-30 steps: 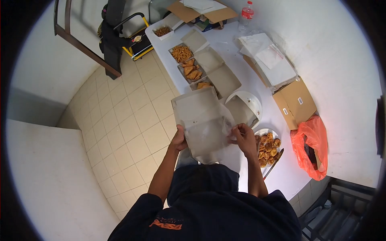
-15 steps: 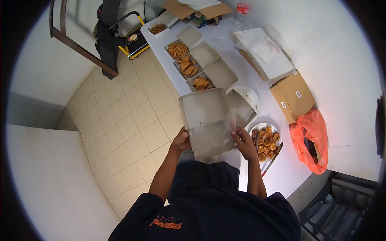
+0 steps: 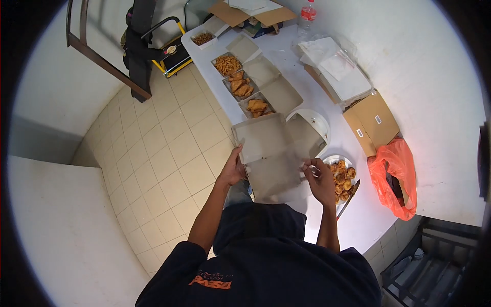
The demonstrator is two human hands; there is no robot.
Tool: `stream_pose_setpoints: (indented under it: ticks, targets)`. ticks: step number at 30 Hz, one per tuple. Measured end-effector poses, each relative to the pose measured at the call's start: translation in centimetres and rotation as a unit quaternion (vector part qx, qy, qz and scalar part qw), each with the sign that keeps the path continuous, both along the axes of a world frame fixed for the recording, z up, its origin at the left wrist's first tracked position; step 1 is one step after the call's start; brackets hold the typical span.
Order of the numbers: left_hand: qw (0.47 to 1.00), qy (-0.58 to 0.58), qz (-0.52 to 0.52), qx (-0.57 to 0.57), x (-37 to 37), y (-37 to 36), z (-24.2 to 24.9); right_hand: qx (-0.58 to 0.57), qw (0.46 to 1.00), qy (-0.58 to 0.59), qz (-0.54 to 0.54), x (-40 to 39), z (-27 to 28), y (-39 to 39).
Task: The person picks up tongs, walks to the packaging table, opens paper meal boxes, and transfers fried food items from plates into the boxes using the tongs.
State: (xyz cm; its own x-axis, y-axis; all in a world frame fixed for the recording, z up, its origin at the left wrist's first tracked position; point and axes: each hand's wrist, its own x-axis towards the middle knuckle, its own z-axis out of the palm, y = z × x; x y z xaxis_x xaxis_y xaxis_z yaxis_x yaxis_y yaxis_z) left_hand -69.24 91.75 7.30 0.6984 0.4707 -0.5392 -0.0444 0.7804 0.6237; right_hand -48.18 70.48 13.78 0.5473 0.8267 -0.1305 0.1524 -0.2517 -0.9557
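Observation:
An opened cardboard food box [image 3: 273, 176] lies unfolded in front of me, its lid side away from my body. My left hand [image 3: 234, 168] grips its left edge, with the thumb on top. At the box's right edge, my right hand [image 3: 318, 176] has its fingers pinched together, holding what looks like thin translucent paper, blurred. Just right of that hand stands a plate of browned food pieces [image 3: 341, 176], partly hidden by it. Another open box [image 3: 307, 135] rests on a round white plate [image 3: 323, 123] beyond.
Along the table [image 3: 209, 60] stand open boxes of fried chicken [image 3: 240, 88] and fried strips [image 3: 226, 65]. Tongs [image 3: 349, 199] lie by the food plate. Farther right are a paper stack [image 3: 340, 71], a brown carton [image 3: 372, 123] and a red bag [image 3: 376, 169].
The box has shifted slightly right. My left hand has moved up along its left edge. My right hand has moved a little right, with its fingers more curled.

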Motion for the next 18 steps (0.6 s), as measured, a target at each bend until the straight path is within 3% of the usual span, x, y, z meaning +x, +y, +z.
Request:
stream_pose_setpoints:
  ticks: [4, 9, 18]
  targets:
    - [0.997, -0.066, 0.023, -0.031, -0.5, 0.6, -1.4, 0.084, 0.981, 0.163, 0.069, -1.0, 6.6, 1.1]
    - [0.992, -0.103, 0.029, -0.061, -0.9, 0.9, -3.2, 0.125, 0.952, 0.231, 0.160, -1.8, 9.6, 2.6]
    - [0.987, -0.125, 0.028, -0.098, -1.8, 0.5, -2.8, 0.111, 0.933, 0.317, 0.127, -1.3, 6.4, 2.6]
